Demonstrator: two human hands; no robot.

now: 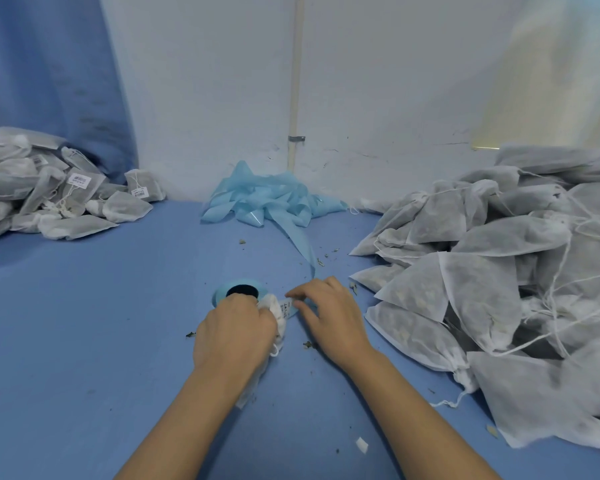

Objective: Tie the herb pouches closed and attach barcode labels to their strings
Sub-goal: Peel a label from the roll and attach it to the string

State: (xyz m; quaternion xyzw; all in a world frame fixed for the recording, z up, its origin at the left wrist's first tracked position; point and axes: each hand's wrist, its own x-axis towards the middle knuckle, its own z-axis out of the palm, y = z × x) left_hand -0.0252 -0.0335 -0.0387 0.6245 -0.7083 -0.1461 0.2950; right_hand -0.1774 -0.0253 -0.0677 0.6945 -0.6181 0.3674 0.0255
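The person's left hand [234, 329] is clenched around the gathered neck of a white mesh herb pouch [278, 315], whose body trails back under the wrist toward six o'clock, so its long axis runs roughly twelve to six. Just at three o'clock of that fist, the right hand [329, 315] pinches a small white barcode label [287, 304] between thumb and forefinger, at the edge of the pale blue roll of label backing [222, 292] lying flat on the blue counter [84, 341]. Label and pouch neck are almost touching; I judge the label goes onto the string next, though the string itself is hidden. Unlabelled grey-white pouches [499, 271] are heaped at three o'clock, labelled ones [49, 195] at ten, and spent blue backing strip [267, 199] at twelve.
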